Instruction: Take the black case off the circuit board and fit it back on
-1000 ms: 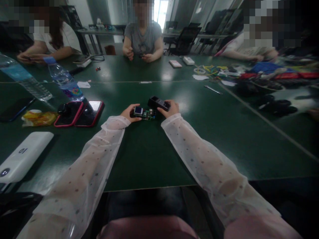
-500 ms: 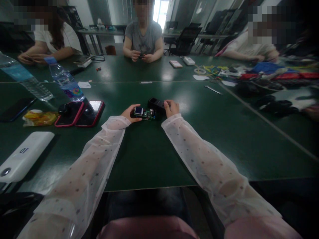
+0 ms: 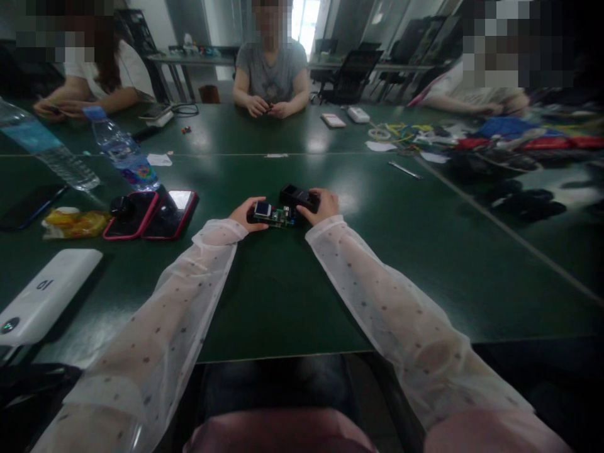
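Note:
My left hand (image 3: 247,215) grips the left end of a green circuit board (image 3: 280,217) with a small screen (image 3: 263,209) on it, thumb on the near side and fingers on the far side. Just beyond the board's right end lies a black plastic case (image 3: 299,195). My right hand (image 3: 323,206) holds the right end of this case between thumb and fingers. Board and case are close together low over the green table (image 3: 283,296); whether they touch I cannot tell.
Left of my hands lie two red-edged phones (image 3: 172,215), a yellow packet (image 3: 75,222), a white power bank (image 3: 50,296) and water bottles (image 3: 123,154). Tweezers (image 3: 404,170) and tangled cables (image 3: 401,133) lie to the right. Several people sit across the table, one opposite me (image 3: 271,75).
My right thumb has shifted to the near side of the black case, and the fingers have spread around its end. My left hand and the circuit board have stayed almost still.

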`<state>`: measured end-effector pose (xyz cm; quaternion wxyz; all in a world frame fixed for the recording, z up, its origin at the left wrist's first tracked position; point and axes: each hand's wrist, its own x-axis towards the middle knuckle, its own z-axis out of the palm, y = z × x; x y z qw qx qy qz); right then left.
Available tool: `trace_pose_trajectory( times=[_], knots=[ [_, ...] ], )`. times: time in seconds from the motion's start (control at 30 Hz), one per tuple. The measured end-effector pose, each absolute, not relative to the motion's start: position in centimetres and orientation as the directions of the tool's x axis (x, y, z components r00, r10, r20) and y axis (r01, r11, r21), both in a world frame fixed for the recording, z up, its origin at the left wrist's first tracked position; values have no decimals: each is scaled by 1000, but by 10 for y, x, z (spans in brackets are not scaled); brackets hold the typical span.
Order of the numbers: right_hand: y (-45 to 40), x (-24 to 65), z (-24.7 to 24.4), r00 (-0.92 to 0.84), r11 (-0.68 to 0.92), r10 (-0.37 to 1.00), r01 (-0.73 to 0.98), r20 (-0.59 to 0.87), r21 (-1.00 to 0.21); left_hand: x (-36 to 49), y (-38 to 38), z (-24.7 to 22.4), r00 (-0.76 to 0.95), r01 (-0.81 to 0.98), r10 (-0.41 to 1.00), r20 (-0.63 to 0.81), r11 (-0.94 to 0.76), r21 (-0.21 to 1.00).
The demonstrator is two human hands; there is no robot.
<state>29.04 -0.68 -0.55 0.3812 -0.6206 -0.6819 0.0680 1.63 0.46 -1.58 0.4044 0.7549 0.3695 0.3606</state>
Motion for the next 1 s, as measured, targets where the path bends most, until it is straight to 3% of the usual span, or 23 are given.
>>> trace_pose_trajectory(
  times=[0.77,1.0],
  knots=[
    [-4,293,-10,68,189,915,800,399,-570,14,8,-18,485,301,841,240,-418,857],
    [-10,287,2,129,274,872,669,471,-691,14,8,-20,491,265,836,246,-412,872]
  ],
)
